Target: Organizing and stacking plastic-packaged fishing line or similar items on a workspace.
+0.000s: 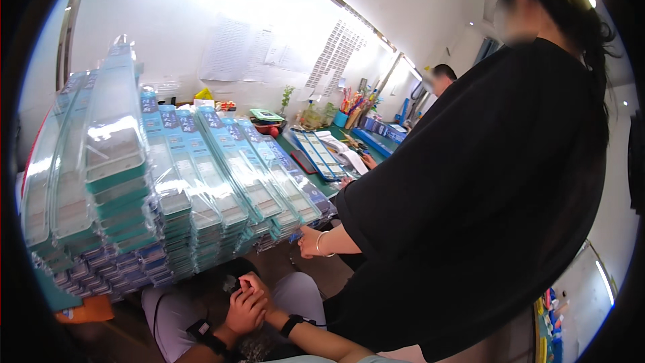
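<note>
Over my lap my left hand (244,311) and my right hand (259,288) are clasped together, the fingers closed and overlapping. No object shows between them, and they stay apart from the table. Each wrist wears a dark strap; the left strap (209,338) carries a small box. Nearest to my hands, beyond my knees, stand tall stacks of long, flat packages (201,195) in clear plastic with light-blue headers and teal edges. One stack at the left (114,134) rises above the others.
At my right stands a person in black (470,188), whose braceleted hand (311,242) is at the stacks' right end. Farther along the green table (295,142) lie blue-edged strips (321,154) and a pen cup (341,118); another person (440,79) is there. An orange item (87,310) lies lower left.
</note>
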The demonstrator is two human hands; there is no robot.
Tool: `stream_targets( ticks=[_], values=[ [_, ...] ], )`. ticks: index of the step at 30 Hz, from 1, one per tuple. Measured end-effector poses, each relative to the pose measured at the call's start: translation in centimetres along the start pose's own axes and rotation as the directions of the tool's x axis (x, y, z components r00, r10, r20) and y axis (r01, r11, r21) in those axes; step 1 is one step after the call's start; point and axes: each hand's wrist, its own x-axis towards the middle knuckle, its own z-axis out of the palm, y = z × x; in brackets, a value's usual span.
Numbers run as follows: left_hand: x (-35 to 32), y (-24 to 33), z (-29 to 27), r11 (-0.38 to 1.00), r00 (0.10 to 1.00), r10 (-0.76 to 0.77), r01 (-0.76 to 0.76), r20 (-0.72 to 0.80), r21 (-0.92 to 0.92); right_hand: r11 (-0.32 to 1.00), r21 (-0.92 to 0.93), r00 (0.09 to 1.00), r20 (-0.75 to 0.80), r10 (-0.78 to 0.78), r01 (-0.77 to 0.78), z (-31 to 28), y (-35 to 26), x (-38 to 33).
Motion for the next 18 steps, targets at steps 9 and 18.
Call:
stream_targets(
  ticks=[9, 18],
  values=[
    [0.4, -2.2, 4.0, 0.893, 0.924, -0.355, 0.381, 0.146, -0.241, 1.000, -0.017, 0.947, 0.320, 0.021, -0.017, 0.8, 8.6, -3.0],
    [-10.5, -12.6, 17.3, 0.760, 0.810, -0.226, 0.495, 0.542, -0.423, 0.538, -0.833, 0.772, 0.423, 0.475, 0.126, -0.3, 11.5, -4.4]
  ],
)
